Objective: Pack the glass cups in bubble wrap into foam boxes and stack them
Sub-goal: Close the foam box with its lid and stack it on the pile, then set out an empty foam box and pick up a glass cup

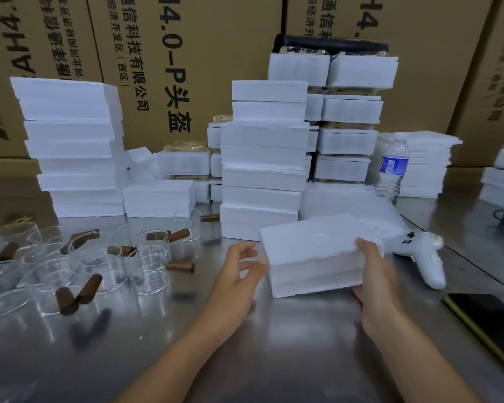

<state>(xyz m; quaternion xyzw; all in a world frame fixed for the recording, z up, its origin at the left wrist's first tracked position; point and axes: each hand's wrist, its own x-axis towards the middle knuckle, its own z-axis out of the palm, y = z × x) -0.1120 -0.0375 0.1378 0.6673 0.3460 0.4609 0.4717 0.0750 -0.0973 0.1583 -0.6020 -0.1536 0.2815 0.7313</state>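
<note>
A closed white foam box point(312, 251) lies on the steel table in front of me. My right hand point(374, 274) grips its right end, thumb on the lid and fingers under the side. My left hand point(240, 270) hovers just off the box's left end, fingers spread and empty. Several clear glass cups with brown wooden handles point(99, 266) stand and lie at the left. A sheet of bubble wrap point(352, 205) lies behind the box. A tall stack of closed foam boxes point(264, 158) rises right behind it.
More foam box stacks stand at the left point(73, 146) and back right point(349, 117), foam lids point(425, 167) farther right. A water bottle point(393, 167), a white controller point(422, 255) and a dark phone point(486, 321) sit at the right. Cardboard cartons point(186, 53) wall the back.
</note>
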